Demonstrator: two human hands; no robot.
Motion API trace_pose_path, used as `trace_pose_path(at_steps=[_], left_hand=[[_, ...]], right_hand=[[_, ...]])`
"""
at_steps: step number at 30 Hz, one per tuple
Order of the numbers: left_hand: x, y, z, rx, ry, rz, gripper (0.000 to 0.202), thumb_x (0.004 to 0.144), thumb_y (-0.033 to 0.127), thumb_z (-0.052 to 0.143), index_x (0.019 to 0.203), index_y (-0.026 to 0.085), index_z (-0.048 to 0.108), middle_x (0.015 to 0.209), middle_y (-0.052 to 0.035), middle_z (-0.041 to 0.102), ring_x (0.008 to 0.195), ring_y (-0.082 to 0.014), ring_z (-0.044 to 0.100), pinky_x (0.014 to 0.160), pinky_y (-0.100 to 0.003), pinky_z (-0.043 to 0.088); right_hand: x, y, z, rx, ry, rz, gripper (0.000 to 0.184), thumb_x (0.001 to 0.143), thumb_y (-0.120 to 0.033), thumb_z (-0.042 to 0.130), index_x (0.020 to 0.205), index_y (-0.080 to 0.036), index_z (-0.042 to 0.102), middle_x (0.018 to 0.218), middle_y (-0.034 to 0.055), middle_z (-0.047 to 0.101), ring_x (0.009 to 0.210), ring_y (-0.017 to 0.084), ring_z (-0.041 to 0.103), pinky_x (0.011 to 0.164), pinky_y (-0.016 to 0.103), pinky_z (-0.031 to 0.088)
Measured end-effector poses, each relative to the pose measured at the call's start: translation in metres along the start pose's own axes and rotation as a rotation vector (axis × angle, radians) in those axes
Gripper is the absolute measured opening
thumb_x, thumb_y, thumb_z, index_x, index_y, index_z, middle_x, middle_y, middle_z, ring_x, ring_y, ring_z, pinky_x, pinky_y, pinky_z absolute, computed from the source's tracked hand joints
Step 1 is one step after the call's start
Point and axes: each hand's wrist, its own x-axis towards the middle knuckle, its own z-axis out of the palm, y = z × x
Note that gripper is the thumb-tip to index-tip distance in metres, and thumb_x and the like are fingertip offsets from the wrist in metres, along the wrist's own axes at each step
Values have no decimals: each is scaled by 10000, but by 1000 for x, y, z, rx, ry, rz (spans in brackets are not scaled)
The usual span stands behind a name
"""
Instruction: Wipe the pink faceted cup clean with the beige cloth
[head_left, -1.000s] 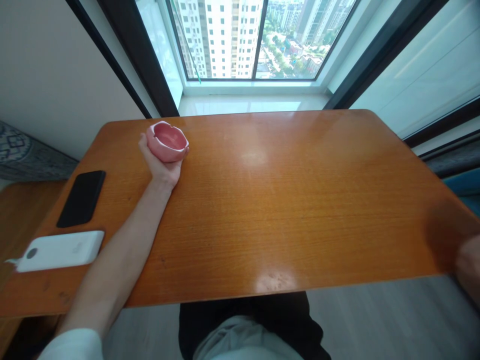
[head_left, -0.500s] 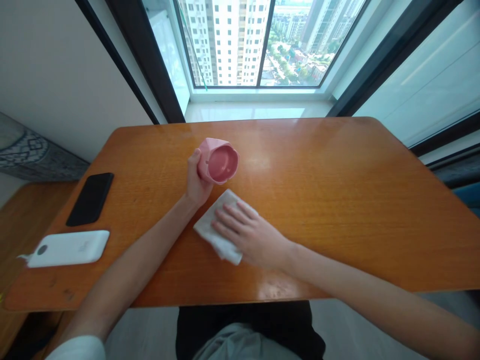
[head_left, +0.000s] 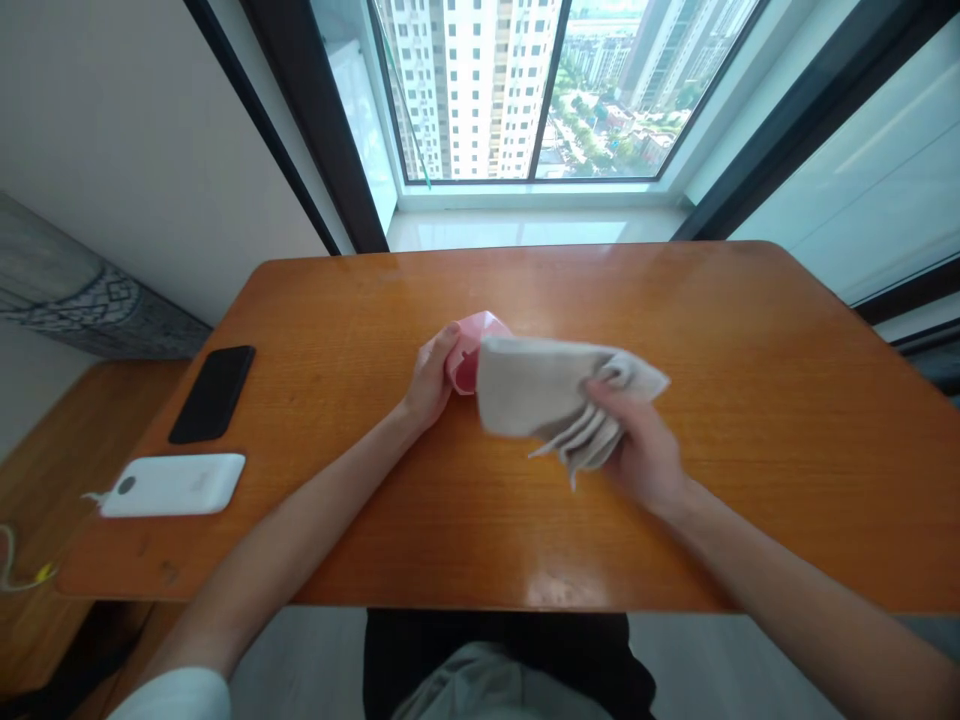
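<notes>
My left hand [head_left: 430, 384] grips a pink ceramic ashtray [head_left: 468, 352], tipped on its side above the middle of the wooden table [head_left: 750, 400]. My right hand [head_left: 637, 445] is closed on a folded whitish cloth [head_left: 541, 397], lifted off the table. The cloth's free end hangs right in front of the ashtray and hides most of it. Whether the cloth touches the ashtray I cannot tell.
A black phone [head_left: 213, 392] lies near the table's left edge, with a white power bank [head_left: 174, 485] just in front of it, a cable trailing off its left end. A large window [head_left: 525, 90] stands beyond the table's far edge.
My left hand brought the ashtray from the far left to the table's middle and tipped it. My right hand came in with the cloth, pressed it flat, then lifted it to the ashtray.
</notes>
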Motion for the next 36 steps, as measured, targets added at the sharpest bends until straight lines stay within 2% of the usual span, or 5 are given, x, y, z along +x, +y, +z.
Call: trace_pose_path(at_steps=[3,8,19,31,36], left_hand=[[-3,-2,4,91,42,92,575,897,773,863,848,212,747,767,-1,689,700,-153,617,670,-296,499],[-9,-5,15,199,8,186,542,949,778,805,939,236,798,894,-13,751,840,-195,656,800,-323,556],[-28,-1,2,625,-207,440,893,618,346,1099,1417,300,702,1270,-79,817,1079,-323,788,975,-440,627],[-17,-6,-10,973,-92,414,320,908,438,889,1022,191,719,872,-25,816,738,-209,729,644,-319,581],[-16,-2,-9,1047,-12,520,805,740,348,993,1461,228,653,1122,-35,868,842,-219,817,772,-312,665]], right_hand=[[33,-6,-9,-303,319,-469,460,1040,-587,590,1372,-311,749,1303,100,843,1312,386,791,1119,633,684],[61,4,11,-882,-207,-911,661,1106,-417,517,1742,-233,509,1833,147,524,1762,372,424,1441,682,384],[71,43,9,-843,-63,-841,751,1121,-560,542,1798,-270,399,1765,142,607,1660,382,574,1398,644,482],[84,53,19,-841,-182,-1214,640,1162,-374,587,1784,-439,449,1763,18,626,1717,362,507,1460,705,381],[82,54,21,-669,-18,-991,623,1181,-448,515,1796,-375,443,1850,78,507,1699,377,526,1397,689,483]])
